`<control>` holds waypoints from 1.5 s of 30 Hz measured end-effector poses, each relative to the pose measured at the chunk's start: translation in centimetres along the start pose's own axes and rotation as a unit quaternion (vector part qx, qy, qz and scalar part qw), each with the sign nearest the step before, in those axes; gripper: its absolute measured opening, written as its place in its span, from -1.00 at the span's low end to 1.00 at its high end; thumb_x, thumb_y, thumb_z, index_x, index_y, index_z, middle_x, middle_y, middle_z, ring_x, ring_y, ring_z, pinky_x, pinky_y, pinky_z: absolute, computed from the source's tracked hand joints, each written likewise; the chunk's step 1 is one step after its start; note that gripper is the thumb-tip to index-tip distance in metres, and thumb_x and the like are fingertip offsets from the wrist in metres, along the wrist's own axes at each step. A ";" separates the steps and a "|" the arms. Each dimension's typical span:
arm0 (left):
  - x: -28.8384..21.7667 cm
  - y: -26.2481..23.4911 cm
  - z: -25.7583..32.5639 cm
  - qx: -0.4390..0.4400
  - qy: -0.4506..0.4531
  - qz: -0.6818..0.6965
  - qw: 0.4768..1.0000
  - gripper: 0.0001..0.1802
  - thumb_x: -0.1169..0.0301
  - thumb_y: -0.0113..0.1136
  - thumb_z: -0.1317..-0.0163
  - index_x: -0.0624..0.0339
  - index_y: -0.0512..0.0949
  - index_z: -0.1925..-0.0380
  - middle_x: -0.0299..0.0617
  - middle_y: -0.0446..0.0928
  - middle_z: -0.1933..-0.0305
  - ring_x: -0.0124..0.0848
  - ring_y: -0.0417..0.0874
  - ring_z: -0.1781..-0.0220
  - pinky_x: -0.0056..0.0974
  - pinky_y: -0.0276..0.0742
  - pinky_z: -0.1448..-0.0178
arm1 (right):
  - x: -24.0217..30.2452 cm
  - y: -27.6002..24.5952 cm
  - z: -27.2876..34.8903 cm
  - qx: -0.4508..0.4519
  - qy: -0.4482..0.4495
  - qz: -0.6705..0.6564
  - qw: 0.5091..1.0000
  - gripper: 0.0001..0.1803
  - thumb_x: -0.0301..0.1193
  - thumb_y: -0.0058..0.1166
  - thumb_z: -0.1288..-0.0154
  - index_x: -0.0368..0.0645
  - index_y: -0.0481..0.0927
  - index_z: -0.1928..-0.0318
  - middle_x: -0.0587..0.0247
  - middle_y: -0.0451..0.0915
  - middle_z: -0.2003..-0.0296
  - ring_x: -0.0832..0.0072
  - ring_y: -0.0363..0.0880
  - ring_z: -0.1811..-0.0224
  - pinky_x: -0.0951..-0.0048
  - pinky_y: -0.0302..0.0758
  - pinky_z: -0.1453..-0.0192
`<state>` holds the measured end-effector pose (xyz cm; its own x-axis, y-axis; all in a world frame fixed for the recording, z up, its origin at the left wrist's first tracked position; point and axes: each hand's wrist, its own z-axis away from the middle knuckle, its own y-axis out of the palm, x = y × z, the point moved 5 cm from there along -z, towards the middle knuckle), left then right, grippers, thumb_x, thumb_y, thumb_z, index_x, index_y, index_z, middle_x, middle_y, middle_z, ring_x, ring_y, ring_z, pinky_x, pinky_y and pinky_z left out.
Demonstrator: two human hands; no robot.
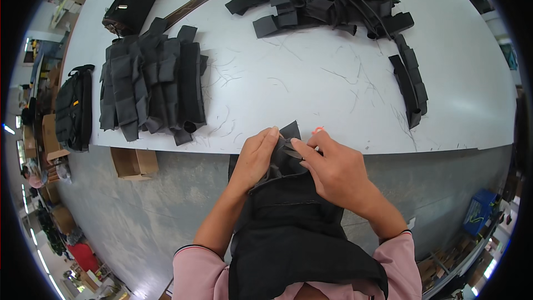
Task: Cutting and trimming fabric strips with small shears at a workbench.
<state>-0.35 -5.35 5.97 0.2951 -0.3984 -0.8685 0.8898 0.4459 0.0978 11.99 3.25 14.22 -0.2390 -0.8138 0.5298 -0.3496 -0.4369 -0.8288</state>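
At the table's near edge, my left hand (255,158) pinches a dark grey fabric strip (291,130), its corner standing up between my hands. My right hand (340,168) is closed around a small pair of scissors (293,154). Their metal blades lie against the strip, and a bit of orange handle shows above my knuckles. The lower part of the strip hangs down in front of a black apron (300,233). My fingers partly cover both the blades and the strip.
A heap of dark fabric strips (327,0) lies at the far side of the white table (277,89). More strips (150,83) are stacked at left, beside a black pouch (133,0) and a black backpack (75,108). Two strips (410,83) lie at right. Loose threads are scattered about. A cardboard box (135,163) stands below.
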 end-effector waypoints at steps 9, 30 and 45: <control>-0.4 0.2 0.1 -0.009 0.007 -0.015 1.000 -0.59 0.19 -0.16 -0.42 0.33 0.46 0.41 -0.39 0.35 0.53 -0.61 0.29 0.43 -0.44 0.28 0.32 | 0.9 0.1 0.7 -0.027 -0.006 0.055 0.998 -0.57 -0.59 0.22 0.08 -0.26 0.56 0.08 0.23 0.44 0.40 0.41 0.49 0.56 0.49 0.38 0.56; -0.6 0.0 0.4 0.058 -0.065 0.022 0.996 -0.61 0.19 -0.12 -0.38 0.29 0.47 0.45 -0.39 0.39 0.48 -0.62 0.31 0.38 -0.44 0.28 0.26 | -0.1 -0.6 0.1 -0.030 0.041 -0.071 0.996 -0.64 -0.60 0.23 0.11 -0.15 0.59 0.19 0.25 0.44 0.41 0.34 0.48 0.52 0.42 0.39 0.50; -0.6 0.5 1.3 0.128 -0.131 0.045 0.982 -0.64 0.19 -0.09 -0.38 0.23 0.47 0.46 -0.42 0.38 0.50 -0.65 0.31 0.42 -0.46 0.27 0.31 | 0.9 -1.1 -2.0 0.144 -0.172 -0.007 0.974 -0.83 -0.54 0.09 -0.04 -0.11 0.55 0.29 0.33 0.43 0.42 0.41 0.46 0.45 0.43 0.36 0.37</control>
<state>0.34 -5.96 7.21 0.4259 -0.5748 -0.6987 0.9046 0.2855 0.3166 10.38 3.77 15.93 0.1002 -0.8653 0.4911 -0.0700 -0.4985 -0.8641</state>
